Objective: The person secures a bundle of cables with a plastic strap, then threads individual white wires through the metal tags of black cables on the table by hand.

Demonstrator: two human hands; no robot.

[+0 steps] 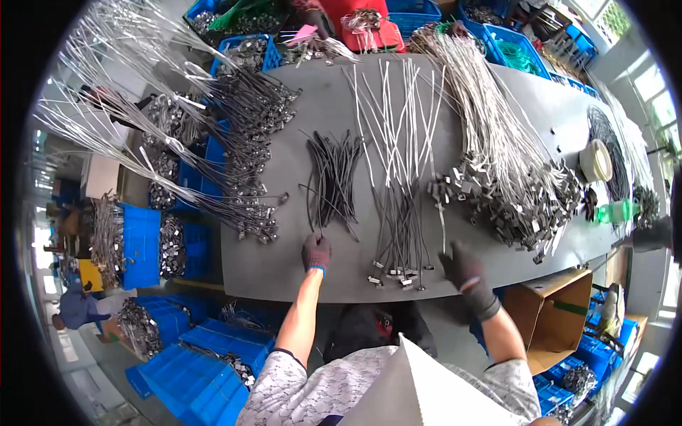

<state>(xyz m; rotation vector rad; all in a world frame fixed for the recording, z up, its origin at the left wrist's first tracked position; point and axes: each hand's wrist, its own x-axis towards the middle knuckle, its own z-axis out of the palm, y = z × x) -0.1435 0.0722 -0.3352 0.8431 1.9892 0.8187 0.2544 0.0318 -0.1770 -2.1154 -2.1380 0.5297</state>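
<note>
My left hand (317, 253), in a dark knitted glove, is closed at the near end of a loose pile of short black tubes (332, 177); its fingertips appear to pinch one tube's end. Farther right, my gloved right hand (463, 268) hovers by the table's near edge, smeared by motion. A thin white strip or wire (442, 220) reaches down close to its fingers, and whether they touch is unclear. Between my hands lies a spread row of cables (403, 206), with white far ends, dark near halves and small metal connectors toward me.
On the grey table (284, 273), a large heap of white-and-black cables (511, 192) fills the right. More cable bundles (249, 149) hang over its left side. A round tub (595, 161) and a green bottle (616, 211) stand far right. Below are a cardboard box (565, 319) and blue crates (206, 362).
</note>
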